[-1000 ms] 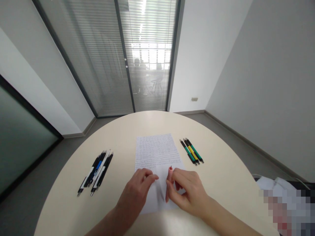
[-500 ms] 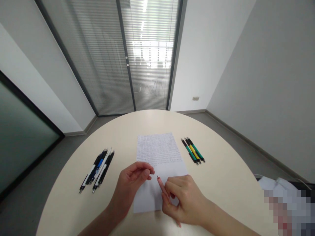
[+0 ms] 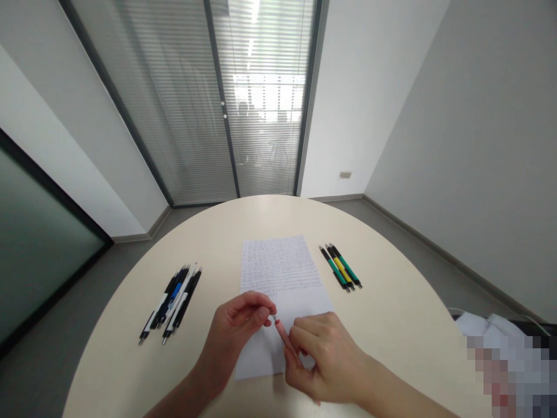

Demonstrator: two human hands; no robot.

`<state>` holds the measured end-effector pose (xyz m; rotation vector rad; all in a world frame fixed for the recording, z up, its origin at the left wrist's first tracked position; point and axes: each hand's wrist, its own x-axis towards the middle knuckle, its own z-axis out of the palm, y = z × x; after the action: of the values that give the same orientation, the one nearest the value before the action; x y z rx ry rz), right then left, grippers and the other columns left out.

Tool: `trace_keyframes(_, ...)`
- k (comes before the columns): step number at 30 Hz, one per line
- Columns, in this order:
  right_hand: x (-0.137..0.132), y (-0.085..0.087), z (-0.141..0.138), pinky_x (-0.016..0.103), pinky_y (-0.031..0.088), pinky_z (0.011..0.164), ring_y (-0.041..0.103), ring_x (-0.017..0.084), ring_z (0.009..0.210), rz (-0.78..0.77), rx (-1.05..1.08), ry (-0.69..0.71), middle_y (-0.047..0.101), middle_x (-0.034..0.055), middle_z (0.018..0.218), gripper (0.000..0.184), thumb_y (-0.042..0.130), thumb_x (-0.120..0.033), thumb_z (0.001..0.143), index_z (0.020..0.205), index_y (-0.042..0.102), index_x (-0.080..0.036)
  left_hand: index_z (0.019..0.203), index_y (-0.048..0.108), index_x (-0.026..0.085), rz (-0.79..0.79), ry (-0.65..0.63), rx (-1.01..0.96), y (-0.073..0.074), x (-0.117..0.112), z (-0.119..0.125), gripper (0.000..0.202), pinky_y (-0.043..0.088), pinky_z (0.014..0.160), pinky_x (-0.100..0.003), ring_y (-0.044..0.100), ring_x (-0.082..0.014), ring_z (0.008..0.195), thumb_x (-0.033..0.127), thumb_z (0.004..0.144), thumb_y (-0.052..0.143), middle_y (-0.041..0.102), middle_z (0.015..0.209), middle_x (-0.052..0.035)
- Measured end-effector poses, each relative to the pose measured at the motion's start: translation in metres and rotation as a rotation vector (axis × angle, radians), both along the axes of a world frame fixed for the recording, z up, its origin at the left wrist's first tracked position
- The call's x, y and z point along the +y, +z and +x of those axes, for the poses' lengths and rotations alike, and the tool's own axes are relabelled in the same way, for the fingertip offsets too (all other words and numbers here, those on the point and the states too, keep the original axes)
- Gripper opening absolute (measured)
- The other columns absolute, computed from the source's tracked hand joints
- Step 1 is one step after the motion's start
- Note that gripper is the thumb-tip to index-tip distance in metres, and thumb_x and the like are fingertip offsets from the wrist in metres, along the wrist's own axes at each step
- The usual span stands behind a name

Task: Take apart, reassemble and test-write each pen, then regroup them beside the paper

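My right hand is closed around a pink pen, which slants with its front end toward the upper left. My left hand pinches a small silvery pen tip at that front end, its thumb and fingers hiding part of it. I cannot tell whether the tip is seated on the barrel. Below both hands lies a sheet of paper, its upper part covered with handwriting and its lower part blank.
On the round pale table, several black, white and blue pens lie at the left. Three pens with green and yellow barrels lie right of the paper. A blurred-out patch is at the lower right, beyond the table edge.
My left fingertips have come in to the pen's front end, where a thin point showed bare before. A silvery piece now shows between them and the pink barrel.
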<state>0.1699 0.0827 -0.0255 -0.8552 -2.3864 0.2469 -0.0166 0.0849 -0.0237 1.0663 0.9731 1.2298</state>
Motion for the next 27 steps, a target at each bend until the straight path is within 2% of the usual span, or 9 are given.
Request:
trace_keyframes(4,-0.001,-0.001,0.000,0.025,0.025,0.046,0.036,0.009,0.043,0.007,0.007,0.001,0.049,-0.0032,0.052,0.012,0.048,-0.014,0.069,0.059,0.047,-0.020,0.078,0.072,0.017,0.000,0.031,0.003,0.001,-0.001,-0.001,0.010,0.052,0.064,-0.023,0.061,-0.0126,0.067,0.027,0.077,0.074,0.069,0.078,-0.0025)
trace_keyframes(9,-0.001,-0.002,0.001,0.026,0.023,0.046,0.035,0.009,0.043,0.014,0.015,0.005,0.048,-0.0033,0.052,0.012,0.047,-0.015,0.070,0.059,0.046,-0.020,0.077,0.072,0.018,0.039,-0.027,0.044,0.001,-0.001,0.001,0.007,0.053,0.067,-0.022,0.062,-0.0129,0.070,0.025,0.079,0.072,0.069,0.077,-0.0014)
trace_keyframes(13,-0.001,-0.004,0.001,0.026,0.023,0.046,0.035,0.009,0.044,0.019,0.006,0.001,0.047,-0.0035,0.052,0.013,0.048,-0.015,0.071,0.059,0.046,-0.020,0.078,0.072,0.018,0.087,-0.002,0.098,0.000,-0.002,0.003,0.005,0.055,0.069,-0.024,0.065,-0.0155,0.074,0.023,0.077,0.072,0.071,0.077,-0.0027)
trace_keyframes(15,-0.001,-0.004,0.001,0.026,0.023,0.046,0.035,0.010,0.044,0.027,0.004,-0.004,0.047,-0.0035,0.052,0.013,0.048,-0.014,0.071,0.060,0.045,-0.020,0.085,0.071,0.017,0.101,0.013,0.100,-0.002,-0.004,0.003,0.011,0.056,0.071,-0.027,0.068,-0.0182,0.078,0.022,0.075,0.073,0.073,0.080,-0.0044)
trace_keyframes(17,0.000,-0.003,0.001,0.026,0.024,0.046,0.036,0.010,0.044,0.037,0.009,-0.004,0.047,-0.0035,0.053,0.013,0.048,-0.014,0.072,0.060,0.045,-0.020,0.099,0.070,0.017,0.110,-0.017,0.102,-0.004,-0.005,0.001,0.023,0.057,0.075,-0.030,0.069,-0.0204,0.081,0.023,0.076,0.073,0.075,0.085,-0.0067)
trace_keyframes(20,0.000,-0.001,0.001,0.025,0.026,0.047,0.039,0.010,0.045,0.062,0.044,-0.010,0.048,-0.0032,0.053,0.015,0.048,-0.014,0.074,0.061,0.045,-0.020,0.125,0.058,0.019,0.137,-0.098,0.132,-0.007,-0.005,-0.004,0.045,0.056,0.083,-0.036,0.068,-0.0241,0.097,0.026,0.082,0.067,0.073,0.105,-0.0113)
trace_keyframes(23,0.001,0.002,0.002,0.025,0.028,0.046,0.041,0.010,0.045,0.097,0.100,-0.027,0.049,-0.0028,0.054,0.016,0.047,-0.013,0.077,0.062,0.045,-0.021,0.127,0.055,0.022,0.240,-0.026,0.376,-0.013,0.001,-0.008,0.042,0.051,0.094,-0.043,0.061,-0.0259,0.112,0.023,0.085,0.059,0.066,0.123,-0.0114)
trace_keyframes(26,0.003,0.002,0.004,0.024,0.028,0.046,0.041,0.010,0.046,0.119,0.160,-0.046,0.047,-0.0033,0.053,0.018,0.046,-0.012,0.079,0.063,0.043,-0.021,0.115,0.062,0.021,0.419,0.156,0.767,-0.024,0.009,-0.012,0.040,0.037,0.106,-0.054,0.054,-0.0289,0.119,0.015,0.076,0.061,0.064,0.122,-0.0100)
trace_keyframes(27,0.004,0.003,0.005,0.024,0.028,0.046,0.041,0.010,0.046,0.121,0.181,-0.053,0.046,-0.0037,0.053,0.018,0.046,-0.012,0.078,0.063,0.042,-0.021,0.113,0.063,0.021,0.439,0.177,0.840,-0.028,0.011,-0.013,0.041,0.038,0.105,-0.055,0.055,-0.0293,0.117,0.013,0.073,0.061,0.065,0.119,-0.0100)
